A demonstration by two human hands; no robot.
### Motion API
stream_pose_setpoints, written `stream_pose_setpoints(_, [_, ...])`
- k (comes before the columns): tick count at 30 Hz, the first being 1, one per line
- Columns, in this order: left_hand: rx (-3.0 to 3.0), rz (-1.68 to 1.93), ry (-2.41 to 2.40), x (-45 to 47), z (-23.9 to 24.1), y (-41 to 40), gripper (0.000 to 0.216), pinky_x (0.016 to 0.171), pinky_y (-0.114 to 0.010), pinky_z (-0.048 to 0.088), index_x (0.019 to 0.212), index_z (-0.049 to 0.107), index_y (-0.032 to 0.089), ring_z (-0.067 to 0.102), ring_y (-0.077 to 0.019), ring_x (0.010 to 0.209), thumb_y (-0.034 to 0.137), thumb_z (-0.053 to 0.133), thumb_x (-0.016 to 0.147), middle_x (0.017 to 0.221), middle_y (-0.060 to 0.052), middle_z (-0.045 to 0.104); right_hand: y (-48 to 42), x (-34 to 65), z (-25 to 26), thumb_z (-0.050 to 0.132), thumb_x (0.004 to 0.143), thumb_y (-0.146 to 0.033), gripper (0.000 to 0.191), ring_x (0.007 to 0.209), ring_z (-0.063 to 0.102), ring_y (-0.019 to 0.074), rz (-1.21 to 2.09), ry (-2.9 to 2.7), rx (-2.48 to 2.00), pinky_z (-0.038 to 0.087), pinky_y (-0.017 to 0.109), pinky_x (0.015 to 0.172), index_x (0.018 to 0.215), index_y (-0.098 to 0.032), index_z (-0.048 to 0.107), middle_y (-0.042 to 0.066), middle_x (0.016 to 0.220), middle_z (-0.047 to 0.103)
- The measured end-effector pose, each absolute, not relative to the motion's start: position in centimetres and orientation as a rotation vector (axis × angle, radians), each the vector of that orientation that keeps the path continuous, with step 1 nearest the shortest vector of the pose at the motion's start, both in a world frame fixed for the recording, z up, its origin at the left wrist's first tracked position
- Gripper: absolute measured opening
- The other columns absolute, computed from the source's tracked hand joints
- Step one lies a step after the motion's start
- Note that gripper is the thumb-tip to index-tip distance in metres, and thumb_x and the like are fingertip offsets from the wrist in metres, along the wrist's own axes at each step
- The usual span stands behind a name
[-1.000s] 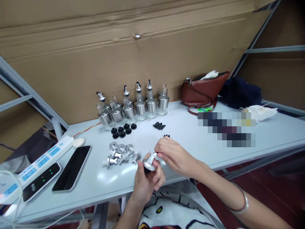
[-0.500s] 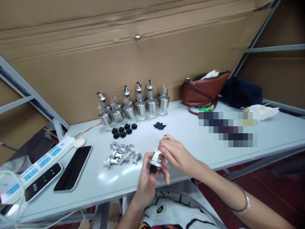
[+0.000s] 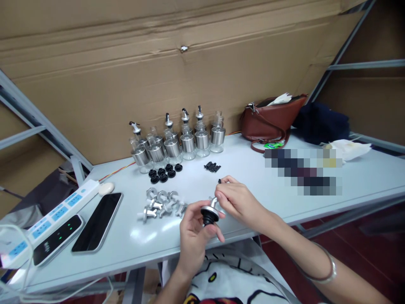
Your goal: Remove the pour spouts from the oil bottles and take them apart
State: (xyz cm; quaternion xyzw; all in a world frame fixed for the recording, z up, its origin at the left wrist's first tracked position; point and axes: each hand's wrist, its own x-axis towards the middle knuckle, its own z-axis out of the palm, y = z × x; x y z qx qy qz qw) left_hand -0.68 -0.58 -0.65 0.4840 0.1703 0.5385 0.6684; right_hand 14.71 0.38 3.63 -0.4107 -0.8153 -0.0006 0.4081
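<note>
My left hand (image 3: 193, 232) is closed around a bottle pourer (image 3: 210, 214), a silver spout with a disc and a ribbed black stopper that points down toward me. My right hand (image 3: 238, 203) is closed at the spout's upper end, its fingers covering the tip. A small black piece (image 3: 219, 181) pokes out beyond the right fingers; most of it is hidden. On the table beyond the hands lies a small pile of black flaps (image 3: 212, 166). Loose silver spouts (image 3: 163, 204) are grouped to the left, with black rubber stoppers (image 3: 163, 177) behind them.
Glass bottles with steel bands (image 3: 188, 143) stand in rows at the back, several with pourers fitted. A phone (image 3: 98, 223), a power strip (image 3: 50, 219) and a black device (image 3: 58, 240) lie left. A brown handbag (image 3: 268, 120) and white paper (image 3: 351, 150) are right.
The pourer has tilted and turned in my left hand, so more of its black stopper and disc shows. My right hand has shifted slightly right, still at the spout's tip.
</note>
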Motion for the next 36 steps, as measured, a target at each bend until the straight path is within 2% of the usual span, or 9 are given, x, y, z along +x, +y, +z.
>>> stream_pose_setpoints(7, [1.062,1.167,0.348,-0.9,-0.8,-0.7,0.034,0.042,-0.022,0.049,0.101,0.05,0.022,0.062,-0.0135,0.044,0.045,0.065,0.082,0.078,-0.003,0.07,0.3,14.7,3.4,0.03,0.096,-0.014,0.032,0.049,0.031,0.0111,-0.097,-2.091,-1.012,0.034,0.029,0.07,0.065,-0.021,0.032,-0.006,0.056,0.037])
stream_pose_setpoints(13, [0.919,1.118,0.323,-1.0,-0.4,-0.4,0.035,0.03,-0.014,0.036,0.09,0.046,0.02,0.052,-0.0102,0.034,0.053,0.056,0.085,0.058,0.0,0.066,-0.1,14.5,3.8,0.03,0.096,-0.013,0.031,0.054,0.037,0.0125,-0.193,-2.169,-0.972,0.035,0.03,0.073,0.068,-0.02,0.038,-0.004,0.059,0.043])
stream_pose_setpoints(17, [0.801,1.117,0.346,-1.1,0.0,0.0,0.039,0.029,-0.015,0.031,0.09,0.052,0.019,0.046,-0.0086,0.03,0.057,0.057,0.083,0.052,0.001,0.063,-0.3,14.6,4.3,0.033,0.101,-0.023,0.024,0.068,0.049,0.0158,-0.057,-2.182,-0.973,0.039,0.03,0.07,0.082,-0.019,0.048,0.003,0.073,0.055])
stream_pose_setpoints(22, [0.733,1.121,0.362,-1.2,0.2,0.1,0.039,0.031,-0.017,0.031,0.088,0.057,0.02,0.046,-0.0094,0.033,0.059,0.054,0.084,0.049,0.003,0.059,-0.3,15.7,4.6,0.042,0.097,-0.018,0.009,0.083,0.056,0.0181,0.027,-2.054,-0.929,0.047,0.031,0.073,0.094,-0.019,0.051,0.007,0.089,0.06])
stream_pose_setpoints(28, [0.763,1.159,0.337,-1.0,0.2,-0.2,0.034,0.034,-0.016,0.035,0.087,0.054,0.022,0.047,-0.0099,0.039,0.055,0.058,0.083,0.054,0.002,0.061,-0.2,18.0,5.0,0.045,0.094,-0.018,0.014,0.086,0.062,0.0187,-0.026,-2.029,-1.144,0.048,0.03,0.076,0.105,-0.02,0.054,0.006,0.096,0.066])
stream_pose_setpoints(30, [0.763,1.167,0.333,-0.9,0.2,-0.2,0.033,0.033,-0.016,0.035,0.088,0.054,0.022,0.046,-0.0096,0.039,0.055,0.058,0.083,0.054,0.002,0.061,0.0,19.0,5.1,0.048,0.093,-0.02,0.011,0.084,0.063,0.0197,-0.002,-2.046,-1.275,0.047,0.03,0.074,0.1,-0.021,0.056,0.005,0.092,0.067])
stream_pose_setpoints(32, [0.764,1.169,0.336,-0.9,0.2,-0.2,0.033,0.033,-0.015,0.035,0.088,0.054,0.022,0.045,-0.0097,0.039,0.054,0.057,0.083,0.054,0.002,0.06,0.2,20.2,5.0,0.053,0.089,-0.022,0.002,0.07,0.061,0.0187,0.065,-2.032,-1.455,0.045,0.028,0.065,0.09,-0.021,0.055,0.002,0.078,0.066])
stream_pose_setpoints(34, [0.76,1.171,0.335,-0.9,0.2,-0.2,0.032,0.033,-0.015,0.035,0.089,0.055,0.023,0.046,-0.0098,0.04,0.054,0.058,0.083,0.054,0.002,0.06,0.5,21.2,4.7,0.058,0.084,-0.021,0.007,0.06,0.056,0.0165,0.158,-2.012,-1.625,0.041,0.026,0.058,0.08,-0.021,0.052,-0.001,0.068,0.062])
stream_pose_setpoints(36, [0.756,1.168,0.326,-0.9,0.2,-0.1,0.031,0.034,-0.015,0.036,0.089,0.055,0.023,0.046,-0.0098,0.04,0.053,0.058,0.083,0.054,0.002,0.06,1.0,22.0,4.1,0.059,0.08,-0.015,0.012,0.06,0.054,0.0158,0.24,-2.029,-1.727,0.039,0.025,0.057,0.073,-0.02,0.05,-0.001,0.068,0.06])
